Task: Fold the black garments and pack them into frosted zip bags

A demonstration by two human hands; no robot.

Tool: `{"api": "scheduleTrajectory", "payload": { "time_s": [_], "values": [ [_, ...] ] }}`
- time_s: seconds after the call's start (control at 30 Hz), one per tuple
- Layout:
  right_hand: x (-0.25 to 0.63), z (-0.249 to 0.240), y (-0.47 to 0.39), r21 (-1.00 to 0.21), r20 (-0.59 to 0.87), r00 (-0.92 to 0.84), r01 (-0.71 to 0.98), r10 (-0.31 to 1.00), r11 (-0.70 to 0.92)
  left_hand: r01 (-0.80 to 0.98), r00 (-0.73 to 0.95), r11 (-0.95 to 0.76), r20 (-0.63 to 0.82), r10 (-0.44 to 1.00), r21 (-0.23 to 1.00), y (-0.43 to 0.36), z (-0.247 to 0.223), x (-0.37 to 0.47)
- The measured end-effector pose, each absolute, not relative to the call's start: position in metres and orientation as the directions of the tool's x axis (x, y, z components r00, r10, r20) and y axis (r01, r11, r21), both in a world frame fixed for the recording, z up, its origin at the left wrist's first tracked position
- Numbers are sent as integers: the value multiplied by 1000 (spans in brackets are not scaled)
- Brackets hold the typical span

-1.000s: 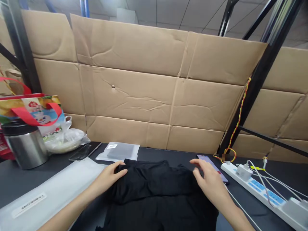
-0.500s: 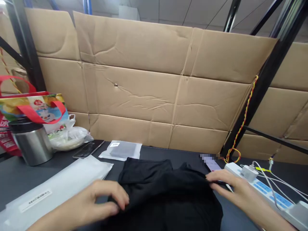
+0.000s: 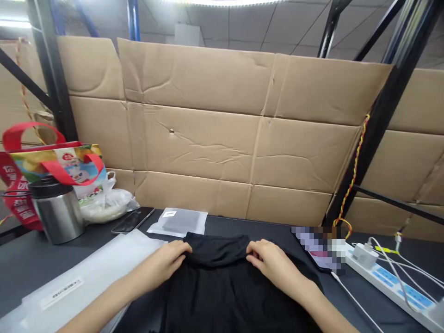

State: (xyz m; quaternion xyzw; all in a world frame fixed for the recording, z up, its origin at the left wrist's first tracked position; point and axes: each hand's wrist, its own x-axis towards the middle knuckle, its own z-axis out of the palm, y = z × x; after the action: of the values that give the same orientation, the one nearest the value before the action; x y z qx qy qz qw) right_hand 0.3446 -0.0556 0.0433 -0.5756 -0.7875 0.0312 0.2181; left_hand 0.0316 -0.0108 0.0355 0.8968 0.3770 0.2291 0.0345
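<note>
Both hands pinch the black garment; uneven tugging could skew its folded edge.

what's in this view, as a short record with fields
left hand: on the upper left part of the black cloth
right hand: on the cloth's upper right part
center: black cloth, partly folded
left side: steel flask, red-handled bag, frosted pouch with barcode label
behind cloth: small labelled pouch
right side: phone, white power strip
backdrop: cardboard panels
</note>
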Motion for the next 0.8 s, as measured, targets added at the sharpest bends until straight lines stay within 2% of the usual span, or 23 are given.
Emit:
{"api": "scheduleTrajectory", "payload": {
  "time_s": [0.17,0.23,0.37,0.43,0.63,0.8],
  "values": [
    [350,54,-26,-308,345,-82,931,935,195,761,476,-619,479,737,196,6,41,49],
    [342,57,-21,-276,351,-83,943,933,188,754,493,-635,492,717,171,-4,34,59],
    [299,62,-10,-194,351,-230,930,908,311,602,709,-792,390,588,100,-35,12,76],
    [268,64,0,-153,339,-323,908,884,391,560,760,-822,332,559,102,-43,4,79],
    [168,56,43,-40,248,-539,824,805,565,586,768,-806,259,585,82,-35,-5,75],
    [116,36,66,-5,256,-498,857,829,516,600,762,-799,272,588,43,-29,-12,72]
  ]
}}
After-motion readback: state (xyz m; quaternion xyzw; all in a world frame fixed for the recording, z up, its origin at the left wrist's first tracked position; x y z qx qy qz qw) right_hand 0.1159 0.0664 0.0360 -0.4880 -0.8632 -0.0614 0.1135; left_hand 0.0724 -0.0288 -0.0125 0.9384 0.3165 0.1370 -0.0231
